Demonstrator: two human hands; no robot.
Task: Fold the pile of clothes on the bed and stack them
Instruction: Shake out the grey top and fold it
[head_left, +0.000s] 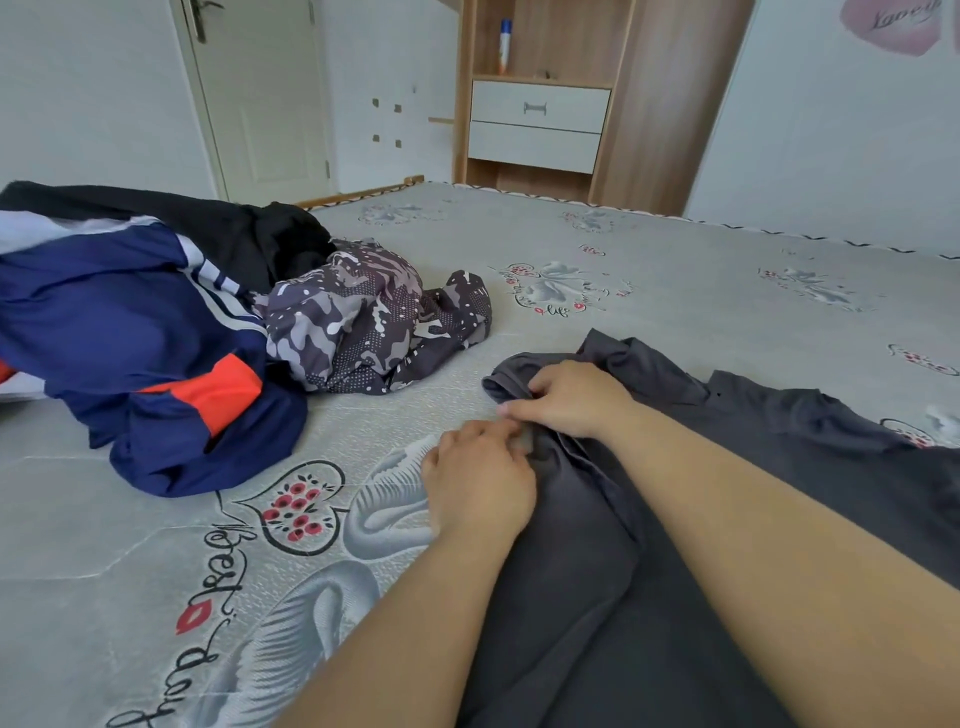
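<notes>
Grey garment (597, 545) is lying at 5 o'clock; left hand (480, 480) and right hand (574, 397) are apparently pinching its edge, fingers curled.

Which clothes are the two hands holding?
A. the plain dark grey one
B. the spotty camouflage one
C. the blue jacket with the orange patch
A: both the left hand and the right hand pinch the dark grey garment; the other clothes lie untouched.

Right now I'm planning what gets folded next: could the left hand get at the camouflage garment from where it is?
Probably yes. The left hand grips the grey garment, and only bare mattress lies between it and the camouflage garment. It must let go first.
</notes>
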